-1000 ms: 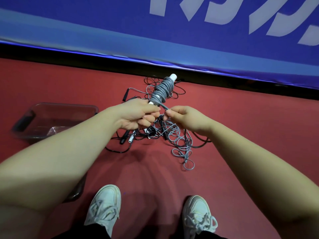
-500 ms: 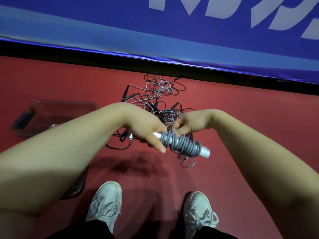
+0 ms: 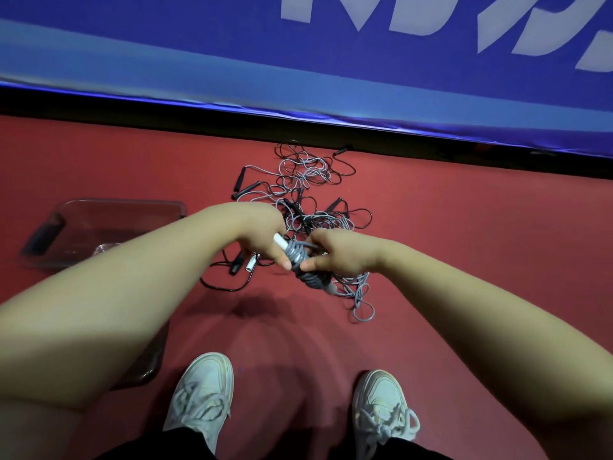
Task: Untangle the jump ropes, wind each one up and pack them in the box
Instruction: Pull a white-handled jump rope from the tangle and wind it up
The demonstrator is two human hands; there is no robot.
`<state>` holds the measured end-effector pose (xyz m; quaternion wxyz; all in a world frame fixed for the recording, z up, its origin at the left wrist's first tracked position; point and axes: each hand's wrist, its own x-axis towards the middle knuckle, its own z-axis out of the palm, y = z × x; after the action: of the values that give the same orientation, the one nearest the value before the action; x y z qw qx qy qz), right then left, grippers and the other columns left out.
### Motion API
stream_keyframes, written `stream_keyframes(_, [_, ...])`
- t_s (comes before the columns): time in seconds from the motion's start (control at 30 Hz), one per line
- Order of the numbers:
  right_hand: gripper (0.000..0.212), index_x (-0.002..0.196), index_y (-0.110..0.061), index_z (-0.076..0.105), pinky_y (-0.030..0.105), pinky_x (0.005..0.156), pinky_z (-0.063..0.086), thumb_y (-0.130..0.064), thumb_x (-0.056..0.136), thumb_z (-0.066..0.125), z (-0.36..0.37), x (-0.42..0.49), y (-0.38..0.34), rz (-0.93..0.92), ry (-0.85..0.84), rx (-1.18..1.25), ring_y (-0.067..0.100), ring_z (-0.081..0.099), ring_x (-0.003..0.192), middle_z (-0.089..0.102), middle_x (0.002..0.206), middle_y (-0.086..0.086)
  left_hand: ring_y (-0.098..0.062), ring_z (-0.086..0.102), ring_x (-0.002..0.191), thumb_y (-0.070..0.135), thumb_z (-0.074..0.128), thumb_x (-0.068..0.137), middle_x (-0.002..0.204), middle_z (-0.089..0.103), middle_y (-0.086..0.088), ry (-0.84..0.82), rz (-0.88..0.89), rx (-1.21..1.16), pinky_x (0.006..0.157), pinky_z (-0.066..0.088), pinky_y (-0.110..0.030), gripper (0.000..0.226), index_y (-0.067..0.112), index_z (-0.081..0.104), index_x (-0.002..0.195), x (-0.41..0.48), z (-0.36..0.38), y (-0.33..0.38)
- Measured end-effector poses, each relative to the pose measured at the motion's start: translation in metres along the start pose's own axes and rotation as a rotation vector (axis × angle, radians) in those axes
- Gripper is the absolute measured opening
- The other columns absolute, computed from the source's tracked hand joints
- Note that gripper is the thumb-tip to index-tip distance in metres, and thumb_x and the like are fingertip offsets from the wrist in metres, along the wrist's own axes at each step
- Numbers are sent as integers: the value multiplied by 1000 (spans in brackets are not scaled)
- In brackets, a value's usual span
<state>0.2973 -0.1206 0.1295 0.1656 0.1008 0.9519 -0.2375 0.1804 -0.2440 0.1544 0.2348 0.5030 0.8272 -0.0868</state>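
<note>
Grey rope bundle [image 3: 302, 264] has swung since half a second ago: then nearly level with its white end at 4 o'clock, now tilted, with the white handle tip [image 3: 279, 242] at 10 o'clock and the far end at 5 o'clock. It is held in the air at frame centre, between both hands, above the floor.

Left hand [image 3: 262, 232] grips the tip end, fingers curled, one finger lying along the coils. Right hand [image 3: 341, 255] is clamped round the middle, thumb pressed on the wraps.

For the step in hand (finishing the wind, as I read it):
- keep the thumb on the last coil so the wraps don't spring loose
- tuck the free end under a wrap before letting go
- can't tell whether the loose grey loops [image 3: 360, 295] at 5 o'clock still belong to this rope, so check before pulling

Tangle [image 3: 306, 180] of grey and black ropes lies on the red floor [image 3: 464, 244] at 12 o'clock, just beyond the hands. Clear box [image 3: 126, 203] sits at 9 o'clock, near the left forearm, an easy drop. Lots of tangle left, so the task is early.
</note>
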Motion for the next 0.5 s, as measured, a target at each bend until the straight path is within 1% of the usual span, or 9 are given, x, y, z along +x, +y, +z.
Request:
stream_keyframes(0.03, [27,105,-10,52,22,62,35,-32,90,60,1,0,1,-13,39,31,16,49,83,54,90,-2,-17,49,66,49,74,73,71,51,2,110,4,-96,59,37,-29,50,12,57,102,1,0,-5])
stream_keyframes(0.1, [18,99,-13,49,11,53,33,-28,93,57,1,3,4,-23,135,164,13,46,77,51,78,-7,-19,52,75,41,80,69,82,53,1,353,15,-357,65,38,-28,76,12,40,127,3,3,-13])
stream_keyframes(0.17, [14,99,-13,48,7,53,34,-24,94,56,-1,4,5,-34,247,349,7,46,70,49,74,-12,-18,54,75,39,79,71,84,56,-1,506,16,-619,68,41,-30,87,14,26,134,7,10,-16])
stream_keyframes(0.2, [13,99,-13,49,8,54,35,-23,94,56,-3,5,4,-41,302,431,3,45,66,50,74,-13,-17,55,77,44,77,71,87,59,-2,505,-3,-727,71,44,-30,88,15,24,135,8,14,-16])
stream_keyframes(0.27, [15,101,-12,50,16,64,38,-24,94,55,-7,8,-1,-56,395,534,-1,45,65,54,77,-12,-13,60,94,53,76,64,108,62,-2,331,1,-1019,89,48,-30,92,15,31,136,9,21,-20])
stream_keyframes(0.33, [24,107,-5,54,24,72,43,-26,94,54,-11,12,-7,-90,428,620,3,51,72,61,86,-5,-11,60,108,34,84,64,120,63,-2,110,112,-1266,100,44,-31,76,18,45,128,4,24,-25])
stream_keyframes(0.37, [31,109,-4,55,29,79,46,-30,93,55,-12,14,-10,-100,430,646,7,55,78,65,93,0,-10,61,109,20,84,65,118,65,0,68,182,-1318,99,45,-29,67,20,49,123,2,24,-26])
stream_keyframes(0.43, [32,108,-6,55,37,92,46,-34,91,55,-14,16,-15,-117,432,661,12,59,91,67,103,6,-14,65,101,6,79,68,111,66,-2,101,271,-1333,95,49,-29,58,19,52,118,0,22,-25])
stream_keyframes(0.5, [20,106,-10,55,39,94,45,-27,94,54,-19,15,-18,-142,429,623,14,59,94,66,102,4,-17,66,87,3,73,76,99,65,-6,194,273,-1260,87,53,-31,43,17,54,112,-1,19,-24])
